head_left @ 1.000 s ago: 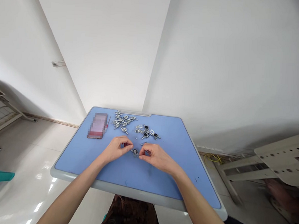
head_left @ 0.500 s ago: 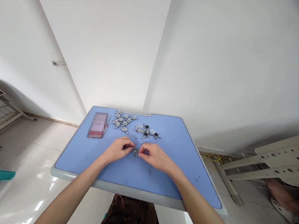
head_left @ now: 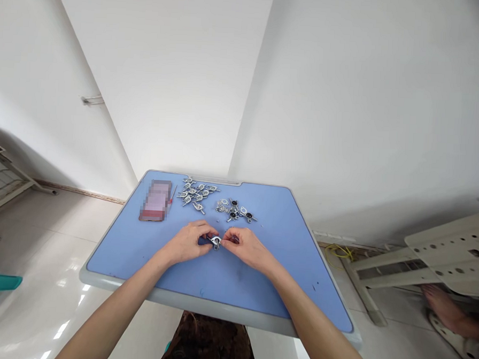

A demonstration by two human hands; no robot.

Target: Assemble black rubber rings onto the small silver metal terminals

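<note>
Between my fingertips, near the middle of the blue desk (head_left: 259, 266), is a small silvery metal part (head_left: 216, 241) with an oval, two-holed flange on top and a stem. My left hand (head_left: 190, 244) pinches it from the left. From the right, the thumb and forefinger of my right hand (head_left: 246, 247) close against its edge; whether they hold a separate small piece is too small to tell. Just beyond my right hand lie loose parts, with black round discs (head_left: 233, 215) and a bare oval flange plate (head_left: 243, 210) among them.
A pile of similar metal parts (head_left: 193, 193) lies at the back left. Left of it are a thin screwdriver-like tool (head_left: 173, 193) and a blurred phone (head_left: 155, 201). A white wall (head_left: 188, 91) rises behind the desk. At the right are a beige metal frame (head_left: 448, 255) and another person's foot (head_left: 441, 308).
The pale oval flange now shows on top of the part between my fingers, where darker insides showed before. My right hand has shifted slightly left, closer to it.
</note>
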